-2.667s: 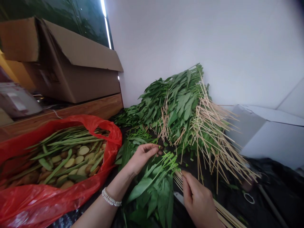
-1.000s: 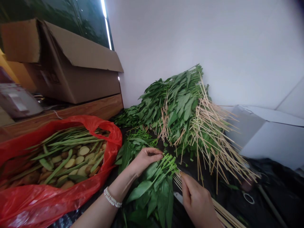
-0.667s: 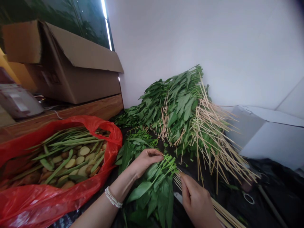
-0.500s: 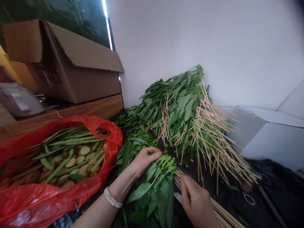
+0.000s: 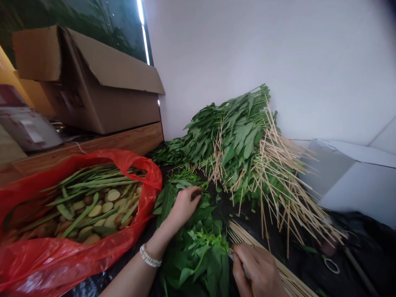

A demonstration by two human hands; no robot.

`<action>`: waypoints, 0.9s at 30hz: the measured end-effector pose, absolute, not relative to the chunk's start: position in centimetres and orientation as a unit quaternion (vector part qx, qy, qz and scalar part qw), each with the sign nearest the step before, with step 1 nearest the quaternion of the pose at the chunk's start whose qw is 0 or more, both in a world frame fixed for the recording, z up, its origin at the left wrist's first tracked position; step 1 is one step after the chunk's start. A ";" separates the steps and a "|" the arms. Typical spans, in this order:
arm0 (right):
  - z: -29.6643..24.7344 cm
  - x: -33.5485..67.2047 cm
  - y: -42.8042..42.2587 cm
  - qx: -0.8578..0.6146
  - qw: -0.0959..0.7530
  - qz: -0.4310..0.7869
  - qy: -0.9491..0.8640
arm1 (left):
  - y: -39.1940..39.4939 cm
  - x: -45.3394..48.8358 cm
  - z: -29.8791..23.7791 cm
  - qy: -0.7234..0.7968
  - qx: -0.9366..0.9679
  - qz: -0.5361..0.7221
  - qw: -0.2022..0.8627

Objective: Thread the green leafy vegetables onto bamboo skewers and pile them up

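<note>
Black-covered surface (image 5: 222,208) against a pale wall (image 5: 216,49), cardboard box (image 5: 126,103) and red bag (image 5: 34,264) at left, leafy bunch (image 5: 199,258) low before me, broad dark leaves, brighter blurred stems, my right grip (image 5: 260,268) clamped on its edge, my left grip (image 5: 184,204) just beyond, apart or together I cannot tell.

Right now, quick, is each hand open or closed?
Left hand: curled at the leaves; cannot tell whether it holds any.
Right hand: closed, apparently holding the leafy bunch.
</note>
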State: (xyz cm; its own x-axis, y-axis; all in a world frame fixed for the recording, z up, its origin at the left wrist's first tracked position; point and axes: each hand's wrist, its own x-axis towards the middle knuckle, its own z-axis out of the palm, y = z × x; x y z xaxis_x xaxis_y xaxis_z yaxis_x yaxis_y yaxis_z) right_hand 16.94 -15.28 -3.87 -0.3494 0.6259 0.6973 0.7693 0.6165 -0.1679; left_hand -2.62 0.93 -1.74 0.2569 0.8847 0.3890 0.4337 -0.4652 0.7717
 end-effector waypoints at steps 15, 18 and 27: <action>-3.6 16.9 -15.1 -0.433 0.380 -0.109 -0.810 | 1.2 -4.7 -2.0 0.493 0.843 0.215 0.004; -3.7 16.8 -15.1 -0.433 0.389 -0.105 -0.806 | 1.4 -4.5 -2.0 0.490 0.835 0.249 0.029; -3.7 16.9 -14.7 -0.484 0.424 -0.077 -0.761 | -1.1 -2.4 0.8 0.335 0.737 0.500 0.308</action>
State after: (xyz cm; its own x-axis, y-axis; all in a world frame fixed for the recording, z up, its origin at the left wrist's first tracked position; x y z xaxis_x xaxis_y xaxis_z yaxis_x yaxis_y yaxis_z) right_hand 16.89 -14.70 -3.67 -0.1707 0.6722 0.7205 0.8023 0.5193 -0.2943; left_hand -2.42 -1.10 0.83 0.2753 0.8023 0.5297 0.1863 -0.5851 0.7893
